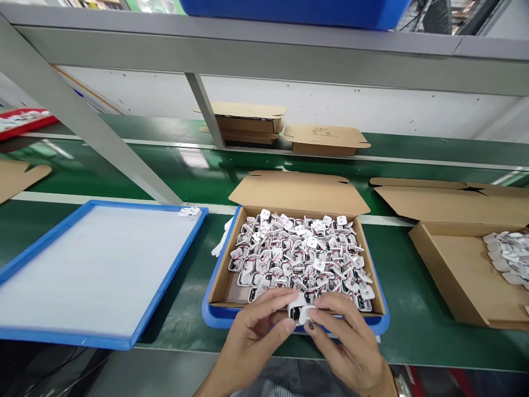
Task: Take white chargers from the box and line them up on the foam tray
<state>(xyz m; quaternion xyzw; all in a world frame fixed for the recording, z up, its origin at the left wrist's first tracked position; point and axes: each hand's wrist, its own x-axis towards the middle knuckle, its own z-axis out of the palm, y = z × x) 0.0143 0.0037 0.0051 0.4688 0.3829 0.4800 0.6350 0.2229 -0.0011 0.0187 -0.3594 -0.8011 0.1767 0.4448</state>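
Observation:
My left hand [252, 331] and my right hand [349, 342] meet at the near edge of an open cardboard box [219, 275]. Together they pinch one small white part with a black inset [298, 311], fingertips of both hands on it. The box is filled with several like white parts with red and black wires [297, 253]. It rests on a blue tray [209, 317], of which only the rim shows.
A blue-rimmed tray with a white floor [91, 264] lies to the left, one white part [190, 211] at its far corner. A second open cardboard box [454, 264] with some parts sits at right. Folded cartons [326, 138] lie on the green belt behind a grey frame post [206, 110].

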